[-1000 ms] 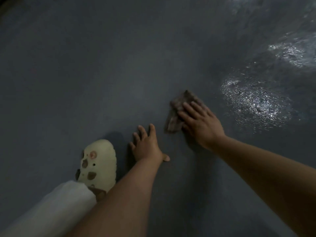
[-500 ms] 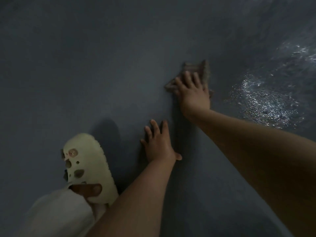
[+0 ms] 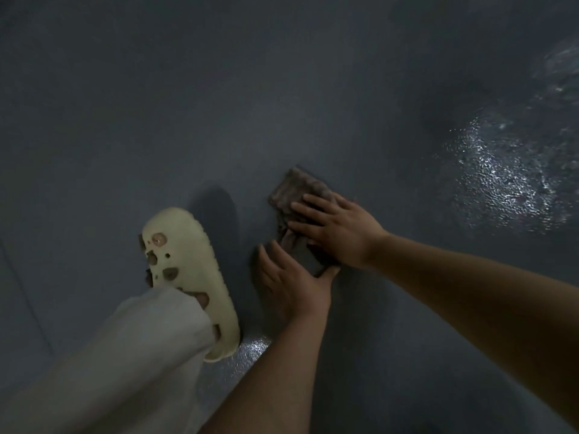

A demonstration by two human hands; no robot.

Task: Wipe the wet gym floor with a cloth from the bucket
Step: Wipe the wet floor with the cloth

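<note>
A crumpled brownish cloth (image 3: 293,191) lies flat on the dark grey gym floor (image 3: 219,104) at the centre of the view. My right hand (image 3: 340,231) presses down on the cloth with its fingers spread over the near half. My left hand (image 3: 289,281) rests palm down on the floor just below and left of it, fingers apart, thumb reaching under my right wrist and close to the cloth's near edge. No bucket is in view.
A glistening wet patch (image 3: 504,173) shines on the floor to the right, and a small wet spot (image 3: 255,346) shows by the heel. My foot in a pale yellow perforated clog (image 3: 188,267) and a light trouser leg (image 3: 125,364) stand left of my hands.
My right hand has dragged the cloth back from the far stretch toward me and to the left, ending next to my left hand. The left hand stays planted on the floor.
</note>
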